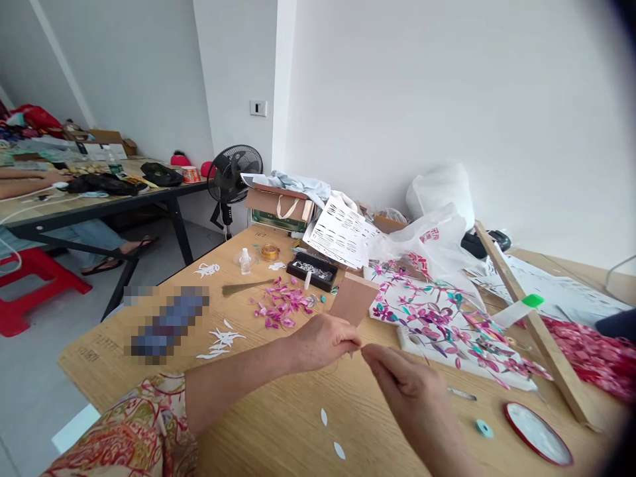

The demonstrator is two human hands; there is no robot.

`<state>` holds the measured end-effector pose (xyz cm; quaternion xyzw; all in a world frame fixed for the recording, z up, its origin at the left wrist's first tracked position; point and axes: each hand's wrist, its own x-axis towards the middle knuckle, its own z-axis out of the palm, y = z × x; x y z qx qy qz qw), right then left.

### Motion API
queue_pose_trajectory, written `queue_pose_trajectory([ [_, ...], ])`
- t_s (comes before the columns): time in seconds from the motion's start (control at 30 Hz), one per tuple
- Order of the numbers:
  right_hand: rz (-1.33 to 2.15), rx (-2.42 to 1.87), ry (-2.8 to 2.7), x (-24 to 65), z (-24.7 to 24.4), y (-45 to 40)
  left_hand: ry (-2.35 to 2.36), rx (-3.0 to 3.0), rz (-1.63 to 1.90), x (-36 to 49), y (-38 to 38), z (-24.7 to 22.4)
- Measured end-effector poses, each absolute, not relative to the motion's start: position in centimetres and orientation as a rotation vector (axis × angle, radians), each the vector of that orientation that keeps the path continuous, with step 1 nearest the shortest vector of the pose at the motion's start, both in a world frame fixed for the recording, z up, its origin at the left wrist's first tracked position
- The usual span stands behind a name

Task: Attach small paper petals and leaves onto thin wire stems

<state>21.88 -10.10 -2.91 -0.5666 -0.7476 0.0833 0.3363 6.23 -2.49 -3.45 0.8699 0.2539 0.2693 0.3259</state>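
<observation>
My left hand (322, 341) is closed in a pinch above the middle of the wooden table (268, 411). Its fingertips almost meet those of my right hand (410, 381), which is pinched as well. A small pale bit shows below the left fingertips, but what either hand grips is too small to name. Just behind my left hand stands a brown cardboard-like block (354, 298). Loose pink petals (283, 305) lie beyond my left wrist. White leaf-shaped pieces (221, 343) are left of my forearm, and two more pieces (324, 417) lie between my arms.
Pink and purple flower stems (437, 318) rest on white sheets at right. A wooden bar (541, 338) slants beside them. Nearer are a teal spool (483, 428) and a red-rimmed round dish (539, 434). A black box (312, 270) stands behind the petals. Another person's arm (24, 182) rests on the left table.
</observation>
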Motion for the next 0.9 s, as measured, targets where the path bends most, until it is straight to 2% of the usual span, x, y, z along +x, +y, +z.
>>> queue_pose_trajectory([
  [0.13,0.571,-1.458,-1.804,23.5,-2.4,-8.0,0.529,1.966,0.599,6.1,-3.0,-3.2],
  [0.27,0.829,-1.351,-1.567,23.3,-4.0,-7.0,0.545,1.554,0.679,6.2,-3.0,-3.2],
  [0.6,0.871,-1.339,-1.37,21.4,-6.5,-7.7,0.662,1.581,0.767,6.2,-2.8,-3.4],
  [0.8,0.798,-1.426,-1.342,19.4,-7.6,-9.1,0.869,2.131,0.908,6.1,-2.5,-4.2],
  [0.9,0.54,-1.515,-1.546,19.3,-6.0,-10.4,0.853,2.372,0.861,5.9,-2.4,-4.5],
])
